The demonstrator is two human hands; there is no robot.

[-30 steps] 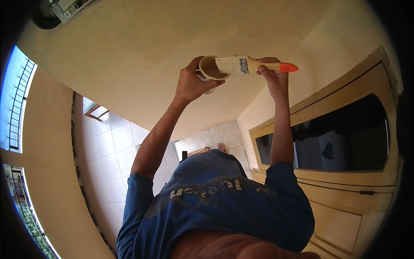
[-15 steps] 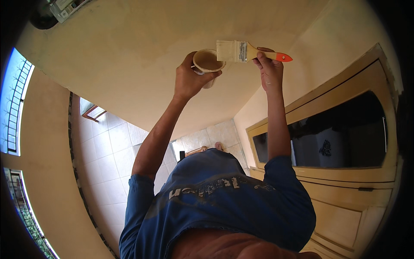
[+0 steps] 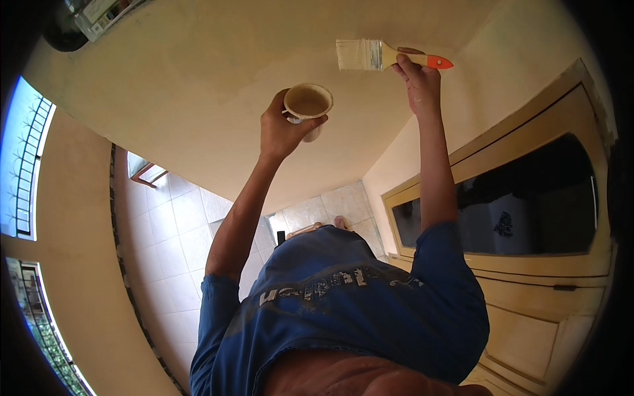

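My left hand point(image 3: 284, 129) is wrapped round a small paint cup point(image 3: 312, 109), whose open top faces up and whose inside is coated in a beige colour. Off to the upper right, my right hand point(image 3: 421, 82) grips a flat paintbrush point(image 3: 389, 55) by its pale wooden handle with an orange-red end. The brush lies level, its wide bristles pointing left and covered with cream paint. Its bristles are apart from the cup, above and to the right of it. They are close to the yellowish wall point(image 3: 251, 59); whether they touch it I cannot tell.
A wooden door point(image 3: 508, 270) with a dark glass panel point(image 3: 528, 204) stands on the right. Tiled floor point(image 3: 175, 231) lies far below, with a small piece of furniture point(image 3: 146, 173) on it. Barred windows point(image 3: 30, 165) are at the left, and a dark object point(image 3: 66, 33) sits at the upper left.
The paintbrush has moved up and slightly right, away from the cup's rim. My left hand has lowered a little and shifted left with the cup.
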